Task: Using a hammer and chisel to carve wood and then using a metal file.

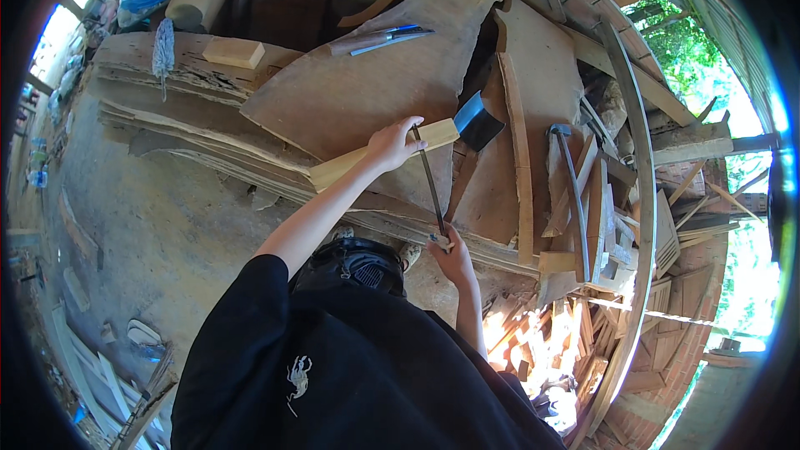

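A long dark file lies crosswise over a pale wooden bar, which rests slantwise on the large wooden slab in front of me. My left hand is closed around the file's far end, against the bar's upper face. Closer to my body, my right hand grips the file's handle end, just off the slab's near edge. At the bar's right end sits a dark, flat piece with a blue sheen; what it is cannot be made out.
Pens and a thin metal strip lie farther back on the slab. To the right is a long-handled hammer among offcuts. A small wood block and grey brush-like tuft are at left. Scrap wood piles up at lower right.
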Demonstrator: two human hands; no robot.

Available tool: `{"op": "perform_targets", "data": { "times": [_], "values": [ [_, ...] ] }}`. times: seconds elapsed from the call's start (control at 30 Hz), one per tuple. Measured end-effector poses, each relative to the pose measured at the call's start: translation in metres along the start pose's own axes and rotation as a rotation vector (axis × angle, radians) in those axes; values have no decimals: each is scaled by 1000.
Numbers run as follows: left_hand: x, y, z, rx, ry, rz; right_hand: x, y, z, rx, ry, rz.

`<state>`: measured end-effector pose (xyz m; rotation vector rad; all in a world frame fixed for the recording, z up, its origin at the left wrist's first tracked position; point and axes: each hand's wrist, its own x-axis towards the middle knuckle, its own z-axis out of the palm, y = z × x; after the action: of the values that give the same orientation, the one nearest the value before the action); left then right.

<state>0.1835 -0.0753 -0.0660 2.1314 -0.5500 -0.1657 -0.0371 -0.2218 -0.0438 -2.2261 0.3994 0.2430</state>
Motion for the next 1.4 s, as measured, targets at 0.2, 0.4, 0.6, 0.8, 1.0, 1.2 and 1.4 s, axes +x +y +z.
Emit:
{"op": "perform_targets", "data": {
  "times": [0.2, 0.4, 0.6, 0.8, 1.0, 1.2, 1.4],
  "values": [
    [8, -6, -4, -70, -109, -113, -11, 25, -22, 718, -350, 61],
    [6, 5, -9, -95, -181, -147, -5, 47, -32, 821, -417, 159],
    [3, 9, -9, -90, -183, -133, -2, 31, -23, 782, -384, 136],
    [4, -7, -6, -133, -143, -21, 3, 23, -6, 748, -298, 221],
    [2, -1, -12, -115, -164, -64, -1, 16, 3, 729, -143, 320],
    [0, 6, -11, -83, -147, -105, -2, 28, 1, 1122, -226, 366],
    [-2, 11, -13, -83, -158, -161, -8, 32, 6, 1073, -101, 355]
  ]
}}
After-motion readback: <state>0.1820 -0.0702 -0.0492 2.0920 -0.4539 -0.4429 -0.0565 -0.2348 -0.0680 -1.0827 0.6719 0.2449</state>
